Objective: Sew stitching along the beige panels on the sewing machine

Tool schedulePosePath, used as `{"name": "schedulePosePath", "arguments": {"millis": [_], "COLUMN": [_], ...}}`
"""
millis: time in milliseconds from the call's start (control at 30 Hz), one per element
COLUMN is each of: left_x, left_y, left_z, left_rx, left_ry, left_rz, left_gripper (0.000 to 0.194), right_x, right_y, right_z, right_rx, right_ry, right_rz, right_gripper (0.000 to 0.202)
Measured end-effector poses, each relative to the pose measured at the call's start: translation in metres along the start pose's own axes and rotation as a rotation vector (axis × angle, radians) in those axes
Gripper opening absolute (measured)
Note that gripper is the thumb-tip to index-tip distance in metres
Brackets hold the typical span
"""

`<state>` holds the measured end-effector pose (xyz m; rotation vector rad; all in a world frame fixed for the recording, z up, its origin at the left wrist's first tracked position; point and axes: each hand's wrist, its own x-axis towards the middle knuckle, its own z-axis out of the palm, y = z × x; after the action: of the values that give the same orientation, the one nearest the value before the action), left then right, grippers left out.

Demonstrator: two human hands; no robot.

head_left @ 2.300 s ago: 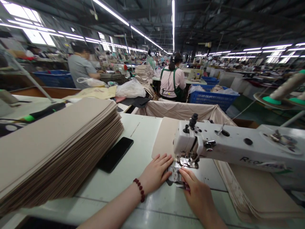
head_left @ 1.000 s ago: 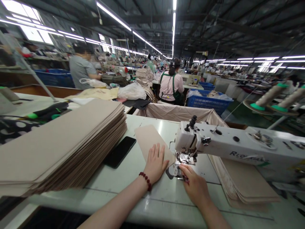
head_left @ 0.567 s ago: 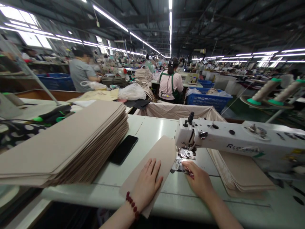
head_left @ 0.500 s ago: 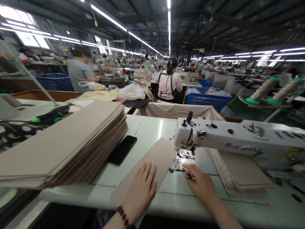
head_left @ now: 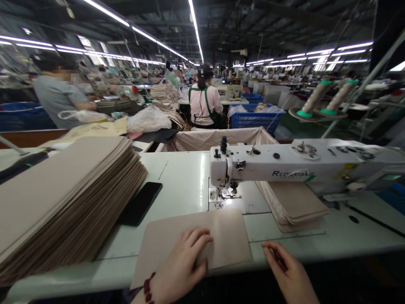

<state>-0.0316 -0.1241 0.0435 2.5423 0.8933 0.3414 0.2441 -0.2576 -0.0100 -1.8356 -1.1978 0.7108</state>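
A beige fabric panel (head_left: pixel 228 236) lies near the table's front edge, below the white sewing machine (head_left: pixel 253 162). My left hand (head_left: pixel 186 257), with a dark red bead bracelet at the wrist, rests on the panel, fingers somewhat bent and apart. To the right of the panel is my right hand (head_left: pixel 284 264), its thumb and fingertips pressed together; a small dark red thing shows partly inside it, too hidden to name. No part of the panel is under the presser foot (head_left: pixel 229 194).
At the left stands a tall stack of beige panels (head_left: pixel 69 185), with a black phone (head_left: pixel 142 202) beside it. More beige pieces (head_left: pixel 294 202) lie behind the machine arm. Thread cones (head_left: pixel 316 99) stand at the right. A person (head_left: pixel 205 103) sits ahead near a blue basket (head_left: pixel 256 118).
The panel has come away from the needle area and turned more crosswise, my left hand still on it. My right hand has moved back from the needle toward the front edge. The view has shifted right.
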Motion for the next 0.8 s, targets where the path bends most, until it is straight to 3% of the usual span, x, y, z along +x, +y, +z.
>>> {"name": "schedulePosePath", "arguments": {"millis": [133,300,500,700,800], "left_x": [0.018,0.032,0.033,0.029,0.028], "left_y": [0.041,0.062,0.063,0.064,0.064], "left_z": [0.043,0.086,0.088,0.081,0.082], "left_rx": [-0.015,0.039,-0.05,-0.226,-0.262], "left_ry": [-0.022,0.037,0.113,0.115,0.108], "left_rz": [0.069,0.116,0.044,0.013,0.0], "left_gripper": [0.062,0.015,0.014,0.014,0.014], "right_x": [-0.019,-0.037,-0.046,-0.038,-0.033], "right_y": [0.009,0.023,0.036,0.018,0.01], "right_z": [0.004,0.023,0.035,0.039,0.044], "right_rx": [-0.051,-0.103,-0.276,-0.454,-0.531], "right_ry": [0.016,0.081,0.068,-0.056,-0.052], "right_rz": [-0.002,-0.058,-0.103,-0.192,-0.201], "right_gripper": [0.028,0.03,0.032,0.023,0.025]}}
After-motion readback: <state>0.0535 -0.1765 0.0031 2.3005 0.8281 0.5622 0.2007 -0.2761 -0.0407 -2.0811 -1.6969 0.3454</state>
